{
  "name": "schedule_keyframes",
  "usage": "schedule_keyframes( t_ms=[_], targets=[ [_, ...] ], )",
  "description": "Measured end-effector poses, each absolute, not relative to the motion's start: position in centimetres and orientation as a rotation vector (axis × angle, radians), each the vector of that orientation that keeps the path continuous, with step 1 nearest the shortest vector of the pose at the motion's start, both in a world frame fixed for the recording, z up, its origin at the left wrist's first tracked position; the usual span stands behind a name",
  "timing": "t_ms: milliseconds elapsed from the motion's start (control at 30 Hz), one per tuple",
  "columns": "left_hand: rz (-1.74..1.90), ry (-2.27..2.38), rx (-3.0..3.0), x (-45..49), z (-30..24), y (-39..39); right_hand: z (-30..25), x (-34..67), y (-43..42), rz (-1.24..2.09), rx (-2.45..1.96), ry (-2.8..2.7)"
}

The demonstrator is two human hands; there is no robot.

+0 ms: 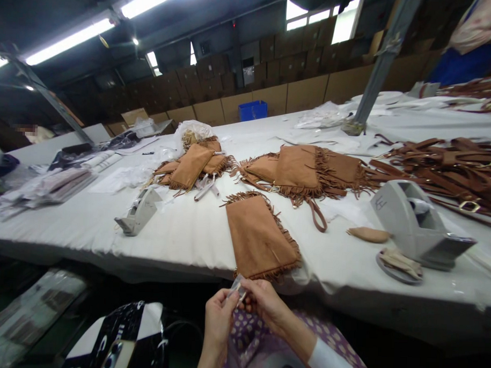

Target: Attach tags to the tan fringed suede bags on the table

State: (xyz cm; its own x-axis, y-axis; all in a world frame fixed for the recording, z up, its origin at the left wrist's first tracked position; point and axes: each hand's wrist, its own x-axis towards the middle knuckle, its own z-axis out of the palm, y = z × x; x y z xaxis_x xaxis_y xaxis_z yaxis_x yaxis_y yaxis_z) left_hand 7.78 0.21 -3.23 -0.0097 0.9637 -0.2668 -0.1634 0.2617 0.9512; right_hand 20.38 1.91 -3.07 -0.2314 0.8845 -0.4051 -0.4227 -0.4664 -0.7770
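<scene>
Just off the table's front edge, my left hand and my right hand meet, their fingers closed in a pinch. Between them is a small piece of clear plastic, like a little bag or wrap; its contents are too small to make out. Right beyond the fingers, a tan fringed pouch lies flat on the table, its near corner close to the plastic. Whether the plastic is joined to the pouch I cannot tell.
More fringed pouches lie behind, with another pile to the left. Tape dispensers stand left and right. Brown straps heap at the right. A metal post rises from the white table.
</scene>
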Motion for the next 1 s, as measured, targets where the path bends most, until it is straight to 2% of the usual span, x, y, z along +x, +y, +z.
schedule_keyframes(
  t_ms=[267,733,1000],
  targets=[
    [1.164,1.354,0.995,7.9,-3.6,0.0,-2.8,20.6,2.2,1.759,-1.274,-0.806],
    [1.23,1.546,1.137,9.3,-1.1,-1.0,-0.1,22.3,2.1,2.003,-1.055,-0.571],
    [1.185,1.506,1.065,9.5,-1.3,-0.6,-1.6,21.3,2.3,1.808,-1.297,-0.742]
  ],
)
